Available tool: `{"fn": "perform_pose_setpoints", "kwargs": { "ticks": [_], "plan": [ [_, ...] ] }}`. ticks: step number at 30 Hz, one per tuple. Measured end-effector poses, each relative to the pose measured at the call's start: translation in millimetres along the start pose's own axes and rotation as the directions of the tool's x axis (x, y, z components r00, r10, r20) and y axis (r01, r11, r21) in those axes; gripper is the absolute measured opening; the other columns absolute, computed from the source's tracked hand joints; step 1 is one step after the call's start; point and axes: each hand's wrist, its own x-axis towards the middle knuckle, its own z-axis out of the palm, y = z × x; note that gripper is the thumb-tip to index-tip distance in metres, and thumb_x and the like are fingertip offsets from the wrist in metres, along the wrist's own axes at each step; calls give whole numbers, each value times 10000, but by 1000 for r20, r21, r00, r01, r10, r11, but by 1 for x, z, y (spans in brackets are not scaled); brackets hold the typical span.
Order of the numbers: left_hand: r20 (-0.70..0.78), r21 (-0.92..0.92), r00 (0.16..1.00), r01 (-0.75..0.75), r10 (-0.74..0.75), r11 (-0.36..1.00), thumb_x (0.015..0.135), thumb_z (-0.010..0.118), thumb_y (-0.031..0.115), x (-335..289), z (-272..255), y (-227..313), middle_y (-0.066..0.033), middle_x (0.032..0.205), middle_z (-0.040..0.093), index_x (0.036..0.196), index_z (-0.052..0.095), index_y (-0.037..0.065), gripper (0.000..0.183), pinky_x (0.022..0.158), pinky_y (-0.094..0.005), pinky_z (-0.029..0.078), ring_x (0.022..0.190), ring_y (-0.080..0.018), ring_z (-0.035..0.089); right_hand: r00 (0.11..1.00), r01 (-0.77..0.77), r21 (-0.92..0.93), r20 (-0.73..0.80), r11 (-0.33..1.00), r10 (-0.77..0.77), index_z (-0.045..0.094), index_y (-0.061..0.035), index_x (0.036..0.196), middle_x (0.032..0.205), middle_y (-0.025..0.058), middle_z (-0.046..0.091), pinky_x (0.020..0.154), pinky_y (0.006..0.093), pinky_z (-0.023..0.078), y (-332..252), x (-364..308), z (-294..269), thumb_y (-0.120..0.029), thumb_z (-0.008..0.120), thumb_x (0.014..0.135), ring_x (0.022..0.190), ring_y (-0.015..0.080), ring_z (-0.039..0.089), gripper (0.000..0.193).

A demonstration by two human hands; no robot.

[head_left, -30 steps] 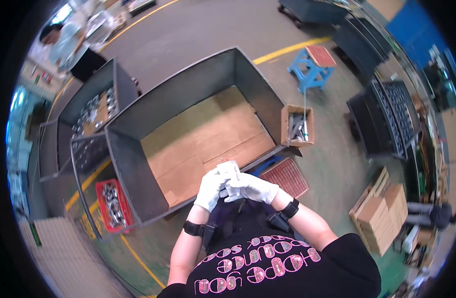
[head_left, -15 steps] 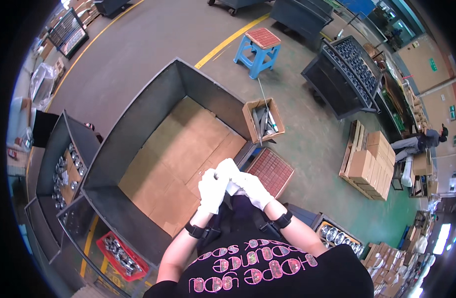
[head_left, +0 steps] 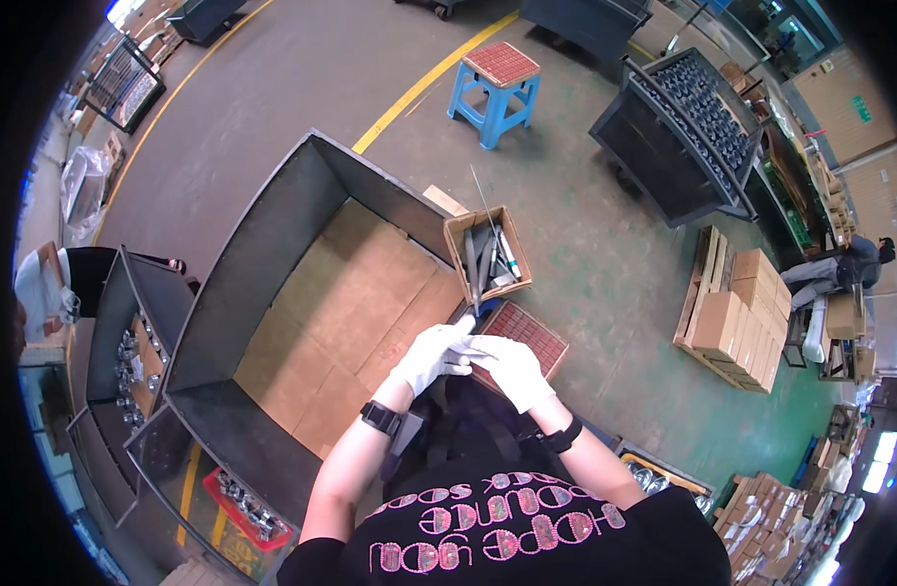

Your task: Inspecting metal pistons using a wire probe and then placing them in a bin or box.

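Both of my hands wear white gloves and meet just in front of my body. My left hand (head_left: 432, 358) has its fingers stretched out to the right, and I see nothing in it. My right hand (head_left: 513, 368) reaches across with its fingers extended, touching the fingers of the left glove. Where the fingers overlap, details are hard to make out. Just beyond them stands an open cardboard box (head_left: 455, 239) holding grey and white-green tube-like tools. To the left lies a large dark metal bin (head_left: 273, 220), its bottom lined with cardboard sheets (head_left: 341, 327).
A red-tiled stool top (head_left: 536, 337) sits right beside my hands. Farther off are a blue stool (head_left: 492, 109), a dark cart (head_left: 654, 146) of metal parts and stacked cartons (head_left: 742, 308). A red crate (head_left: 263, 532) of shiny parts lies lower left. A person (head_left: 844, 266) is at the right.
My hands were bunched together, fingers curled at the gloves; now their fingers are stretched out and overlapping. The view has shifted slightly, with the tool box appearing closer to my hands.
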Motion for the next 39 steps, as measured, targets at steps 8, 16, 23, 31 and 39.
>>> {"fn": "perform_pose_setpoints", "kwargs": {
  "ticks": [8, 16, 23, 31, 39],
  "plan": [
    [-51, 350, 935, -314, 352, 883, 953, 727, 170, 78, 44, 6, -75, 974, 712, 1119, 649, 15, 241, 748, -299, 595, 843, -161, 700, 847, -531, 415, 287, 738, 448, 597, -35, 1337, 1153, 63, 707, 906, 335, 594, -4, 41, -93, -274, 684, 989, 951, 137, 713, 431],
    [138, 981, 744, -12, 653, -194, 876, 712, 299, 124, 60, 13, -140, 1245, 663, 1244, 677, 68, 437, 1115, -490, 414, 1298, -349, 550, 984, -65, -698, -165, 713, -71, 670, -116, 1220, 913, 98, 717, 633, 368, 578, 51, 138, -172, -240, 582, 1002, 733, 216, 709, 266],
    [79, 935, 765, 165, 639, -313, 906, 656, 220, 138, 36, -22, -147, 1527, 490, 1438, 547, 59, 567, 1235, -513, 269, 1475, -381, 364, 994, -26, -959, -56, 284, -97, 594, -262, 1360, 908, 154, 697, 662, 443, 581, 46, 166, -148, -260, 505, 1027, 797, 335, 722, 345],
    [120, 945, 754, 113, 646, -307, 950, 591, 189, 146, 25, -32, -149, 1566, 460, 1488, 504, 55, 561, 1249, -512, 242, 1504, -382, 333, 996, -84, -948, -92, 307, -13, 556, -274, 1394, 917, 175, 710, 648, 475, 580, 60, 159, -142, -275, 476, 1052, 772, 357, 724, 351],
    [201, 956, 720, 2, 664, -292, 832, 734, 326, 129, 79, 2, -188, 1446, 526, 1399, 559, 13, 670, 1239, -567, 226, 1436, -389, 393, 975, -222, -908, -206, 357, 82, 512, -194, 1432, 981, 191, 730, 773, 512, 580, 61, 156, -154, -325, 425, 1067, 893, 382, 734, 398]
  ]
}}
